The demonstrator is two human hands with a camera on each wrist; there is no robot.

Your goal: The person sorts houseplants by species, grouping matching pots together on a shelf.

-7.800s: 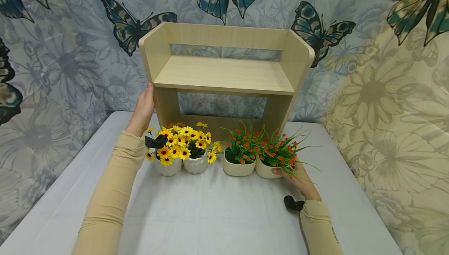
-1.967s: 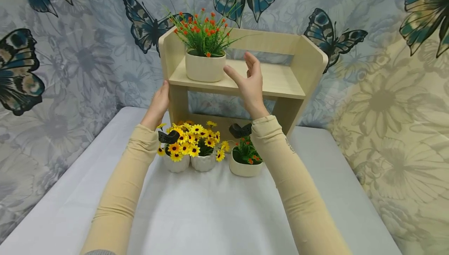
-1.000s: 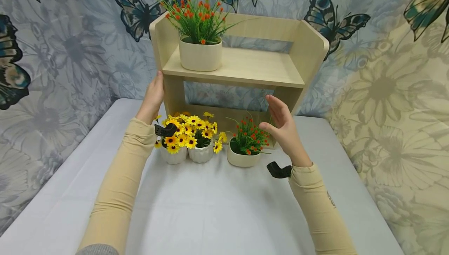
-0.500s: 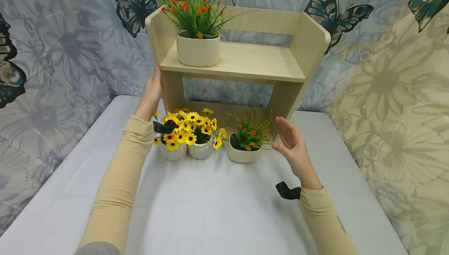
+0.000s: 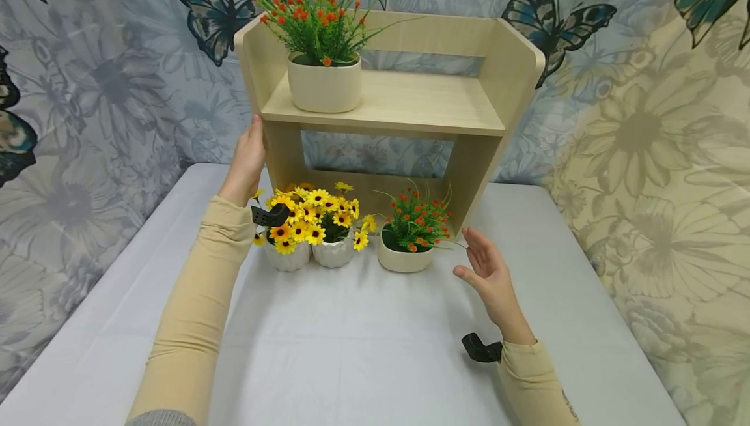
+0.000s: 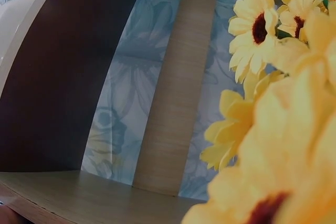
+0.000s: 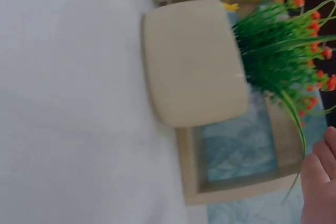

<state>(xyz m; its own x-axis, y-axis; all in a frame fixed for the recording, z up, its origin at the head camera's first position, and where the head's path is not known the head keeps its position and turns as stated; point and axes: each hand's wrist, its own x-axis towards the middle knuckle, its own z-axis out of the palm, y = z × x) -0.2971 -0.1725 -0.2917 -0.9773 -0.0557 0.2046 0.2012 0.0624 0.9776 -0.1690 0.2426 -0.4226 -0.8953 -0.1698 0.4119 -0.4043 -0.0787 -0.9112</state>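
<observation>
My left hand [image 5: 245,162] rests flat against the outer left side of the light wooden shelf [image 5: 410,123]. On the shelf's upper board, at the left end, stands a cream pot of red-flowered grass [image 5: 325,84]. My right hand [image 5: 489,279] is in the air to the right of a second cream pot of red flowers [image 5: 405,260], thumb and fingers spread, holding nothing. That pot stands on the table in front of the shelf; in the right wrist view a long leaf from the plant [image 7: 278,51] reaches to my fingers [image 7: 317,169].
Two white pots of yellow flowers [image 5: 284,258] stand side by side on the white-covered table [image 5: 351,348], left of the red-flowered pot. Their blooms [image 6: 257,27] hang close before the left wrist camera. A butterfly-patterned backdrop [image 5: 117,87] is behind the shelf.
One red-flowered pot went from the table's right end to the upper board. My right hand let it go and came back down to the right. My left hand stayed on the shelf's side.
</observation>
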